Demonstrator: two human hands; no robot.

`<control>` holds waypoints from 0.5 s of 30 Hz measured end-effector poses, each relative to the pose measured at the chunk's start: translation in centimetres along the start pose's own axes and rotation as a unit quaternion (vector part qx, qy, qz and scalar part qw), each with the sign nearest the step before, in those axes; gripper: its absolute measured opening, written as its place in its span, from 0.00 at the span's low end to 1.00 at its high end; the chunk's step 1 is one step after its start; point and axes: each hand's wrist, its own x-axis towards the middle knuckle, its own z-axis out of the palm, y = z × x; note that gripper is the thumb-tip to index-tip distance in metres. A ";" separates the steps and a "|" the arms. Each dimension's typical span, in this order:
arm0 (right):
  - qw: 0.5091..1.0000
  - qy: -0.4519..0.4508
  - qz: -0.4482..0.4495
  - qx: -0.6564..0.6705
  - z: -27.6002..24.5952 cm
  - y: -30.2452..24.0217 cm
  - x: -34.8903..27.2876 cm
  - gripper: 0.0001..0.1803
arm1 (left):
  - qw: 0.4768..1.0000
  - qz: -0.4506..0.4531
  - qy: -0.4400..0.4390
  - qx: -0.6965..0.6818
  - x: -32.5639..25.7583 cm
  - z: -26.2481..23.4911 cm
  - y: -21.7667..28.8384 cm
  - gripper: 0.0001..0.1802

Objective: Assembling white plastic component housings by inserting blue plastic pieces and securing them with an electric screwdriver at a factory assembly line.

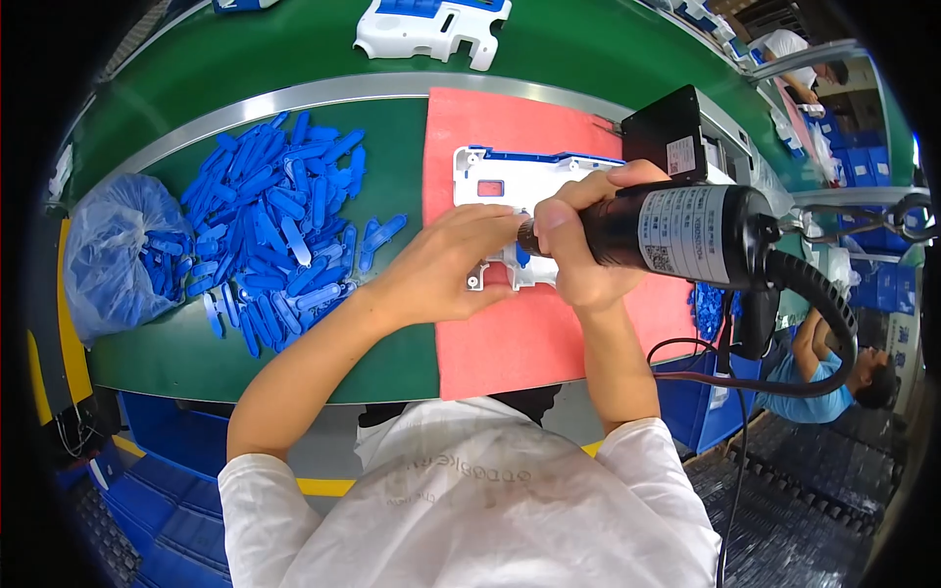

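On the pink mat (539,343) lies a white plastic housing (534,176) with blue trim along its far edge and a small window at its left. My left hand (446,260) grips the housing's near left side, its fingertips close to the tool's tip. A black corded electric screwdriver (686,233) is in my right hand (583,245), which wraps round its front end. The driver is tilted, tip toward the left, over a blue piece (522,253) in the housing. My fingers hide the very end of the bit.
Left of the mat are a heap of blue plastic strips (274,211) and a clear bag (118,260) of more. A black box (671,132) stands at the back right, small blue parts (708,312) below it. Another white housing (426,29) lies beyond the metal rail. A person (814,377) sits at right.
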 end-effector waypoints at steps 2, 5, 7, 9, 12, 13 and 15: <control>1.000 -0.010 0.003 -0.014 0.0 0.0 0.3 0.33 | 1.000 -0.004 0.004 0.000 -0.1 -0.1 0.0 0.33; 1.000 0.008 0.012 -0.014 0.1 -0.5 0.5 0.36 | 1.000 -0.002 -0.002 0.009 -0.2 -0.1 0.1 0.34; 0.999 -0.003 0.007 -0.046 -0.3 -0.8 0.8 0.37 | 1.000 0.004 0.003 -0.002 0.1 -0.1 0.0 0.33; 0.999 -0.015 -0.003 -0.051 -0.8 -0.1 0.6 0.36 | 1.000 0.005 0.000 0.003 -0.1 -0.1 0.0 0.33; 0.999 -0.032 -0.009 -0.040 -0.6 0.0 0.5 0.33 | 1.000 0.001 -0.003 0.002 -0.1 0.0 -0.1 0.33; 0.999 -0.026 -0.001 -0.020 -0.5 0.1 0.4 0.32 | 1.000 -0.007 -0.004 -0.006 -0.1 0.1 -0.2 0.33; 1.000 -0.021 0.008 0.001 -0.4 0.0 0.4 0.32 | 1.000 -0.007 -0.004 -0.006 -0.1 0.1 -0.4 0.33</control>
